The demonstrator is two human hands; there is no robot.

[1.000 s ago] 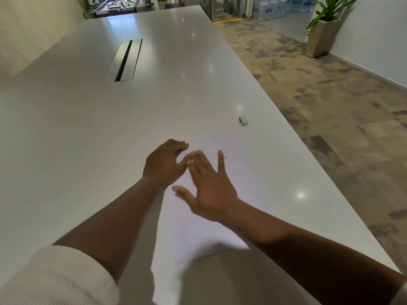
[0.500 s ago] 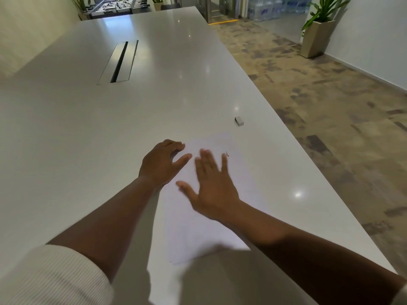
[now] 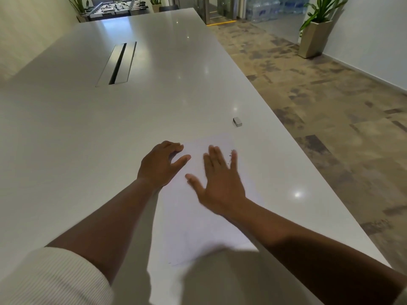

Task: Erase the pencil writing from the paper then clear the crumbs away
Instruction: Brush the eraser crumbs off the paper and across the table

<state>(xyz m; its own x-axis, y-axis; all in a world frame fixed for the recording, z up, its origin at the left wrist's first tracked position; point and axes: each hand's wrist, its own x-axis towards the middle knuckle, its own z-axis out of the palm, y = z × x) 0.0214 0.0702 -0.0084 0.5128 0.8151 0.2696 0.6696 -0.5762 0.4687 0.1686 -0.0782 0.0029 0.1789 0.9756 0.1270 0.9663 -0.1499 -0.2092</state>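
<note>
I see the paper (image 3: 211, 208) lying flat on the white table (image 3: 88, 150), a little right of centre in the lower half of the frame, its long side running away from me and its near end in shadow. My left hand (image 3: 161, 165) sits at the sheet's upper left corner, fingers bent with their tips down at the paper's edge and the thumb stretched out to the right over the sheet; it pins the corner and grips nothing. My right hand (image 3: 218, 182) is over the upper middle of the paper, palm down, fingers straight and close together, the little finger set slightly apart and the thumb spread out to the left (the hand is motion-blurred, so I cannot tell whether the palm touches the sheet). Just by the little finger, near the paper's upper right edge, I see a small cluster of dark crumbs (image 3: 230, 154). I cannot make out any clear pencil writing on the sheet. The eraser (image 3: 237, 121), a small pale block, lies on the table above and to the right of the paper, apart from it and near the table's right edge. In the upper left of the frame a long cable slot (image 3: 116, 63) is set into the tabletop. A potted plant (image 3: 315, 29) stands on the floor at upper right.
</note>
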